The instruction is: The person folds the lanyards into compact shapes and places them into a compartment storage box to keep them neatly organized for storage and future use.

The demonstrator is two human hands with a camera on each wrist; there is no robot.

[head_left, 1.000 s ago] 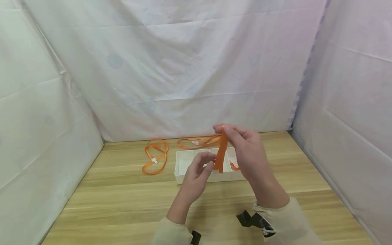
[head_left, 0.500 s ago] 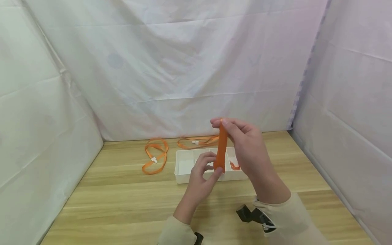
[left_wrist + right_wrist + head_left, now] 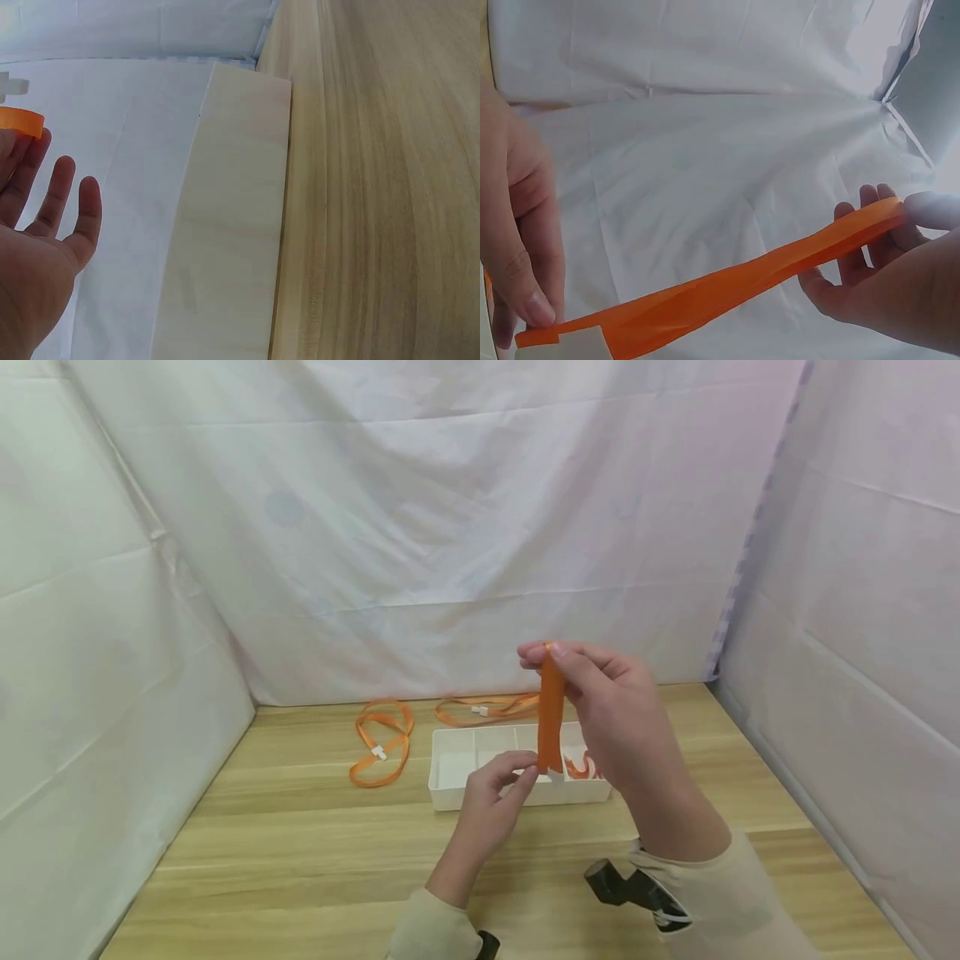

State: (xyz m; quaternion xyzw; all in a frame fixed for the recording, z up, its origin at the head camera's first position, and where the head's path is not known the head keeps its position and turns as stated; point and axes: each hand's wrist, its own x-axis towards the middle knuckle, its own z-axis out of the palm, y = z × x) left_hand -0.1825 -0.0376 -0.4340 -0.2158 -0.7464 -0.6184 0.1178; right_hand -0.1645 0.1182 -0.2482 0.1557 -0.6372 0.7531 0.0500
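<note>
A folded orange lanyard stretches upright between my two hands, above the white divided box. My right hand pinches its upper fold between thumb and fingers. Lower down, my left hand pinches the strap's bottom end between thumb and forefinger, beside a white clip. In the left wrist view, an orange piece of strap shows at the fingertips of the left hand, with its other fingers spread. The right wrist view shows the strap running slantwise from hand to hand.
The white divided box stands on the wooden table, with another orange strap in its right compartment. Two more orange lanyards lie behind it: one looped lanyard at left, another lanyard at the back. White cloth walls surround the table.
My left hand has come up to the strap's lower end and now pinches it. The right hand has risen slightly and moved a little right. A white clip now shows at the bottom.
</note>
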